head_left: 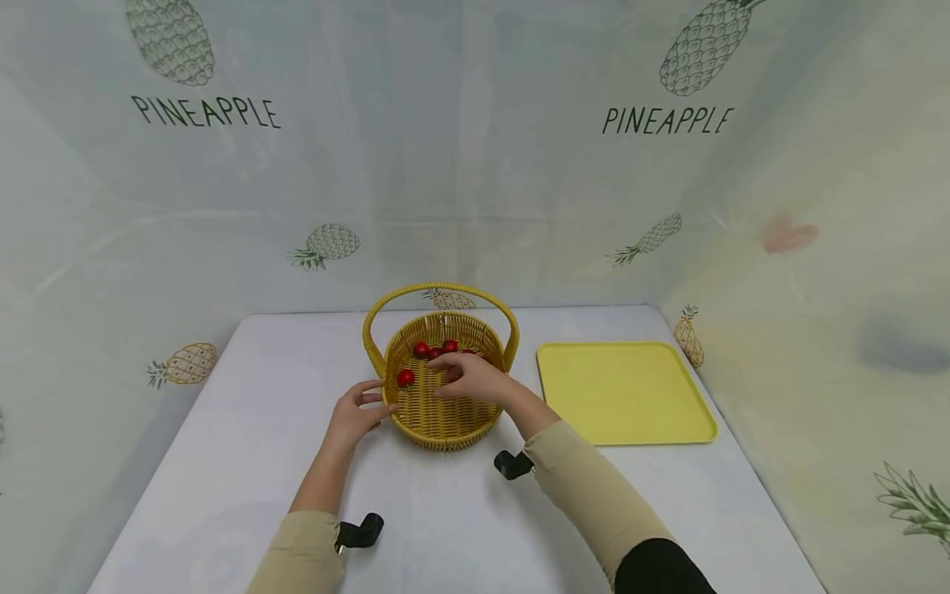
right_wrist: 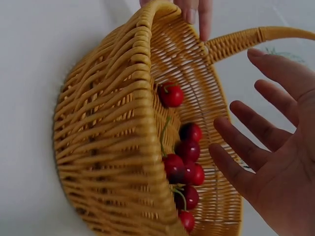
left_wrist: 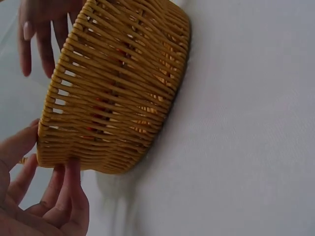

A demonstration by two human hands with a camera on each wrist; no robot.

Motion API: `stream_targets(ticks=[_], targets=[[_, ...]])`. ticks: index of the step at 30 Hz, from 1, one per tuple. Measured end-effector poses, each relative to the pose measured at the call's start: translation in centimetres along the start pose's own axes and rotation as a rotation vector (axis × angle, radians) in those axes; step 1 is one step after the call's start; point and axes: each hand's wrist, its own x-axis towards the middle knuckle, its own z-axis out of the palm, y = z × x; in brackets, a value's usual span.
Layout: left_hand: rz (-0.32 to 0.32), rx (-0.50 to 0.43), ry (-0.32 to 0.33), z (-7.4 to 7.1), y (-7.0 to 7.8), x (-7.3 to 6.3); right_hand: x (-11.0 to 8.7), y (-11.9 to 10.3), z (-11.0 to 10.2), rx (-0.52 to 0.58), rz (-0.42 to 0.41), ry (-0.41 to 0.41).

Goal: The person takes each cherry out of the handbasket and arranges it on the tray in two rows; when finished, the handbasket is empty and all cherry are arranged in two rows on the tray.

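A yellow wicker basket (head_left: 443, 421) with a tall arched handle stands on the white table, seen from the side in the left wrist view. Several red cherries (right_wrist: 188, 150), some with green stems, lie inside it; one cherry (head_left: 405, 378) rests apart from the others near the left side. My left hand (head_left: 355, 415) holds the basket's left rim, its thumb at the edge and fingers (left_wrist: 74, 196) against the outer wall. Above the basket's opening is my right hand (right_wrist: 280, 132), fingers spread and slightly bent, with nothing in its grasp.
To the right of the basket a yellow rectangular tray (head_left: 627, 396) lies flat on the white table (head_left: 430, 520). Behind the table hangs a pale curtain (head_left: 460, 148) printed with pineapples.
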Motion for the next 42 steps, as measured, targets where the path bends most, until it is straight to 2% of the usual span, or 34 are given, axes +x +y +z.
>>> stream_targets(ticks=[6,16,30,37,42], targets=[[-0.035,-0.038,0.018,0.5,-0.1,-0.1,2.0,0.1,0.7,0.016,0.009,-0.029],[-0.039,-0.093,0.029,1.1,-0.8,-0.5,4.7,0.6,1.4,0.017,0.020,-0.059],[-0.058,-0.188,-0.013,1.1,-1.2,-0.3,8.1,1.5,2.8,-0.026,0.045,-0.122],[-0.070,-0.229,-0.024,1.2,-1.3,-0.5,9.1,1.5,3.2,-0.085,0.085,-0.138],[-0.079,-0.243,-0.023,1.3,-1.3,-0.8,9.6,1.6,3.7,-0.070,0.095,-0.157]])
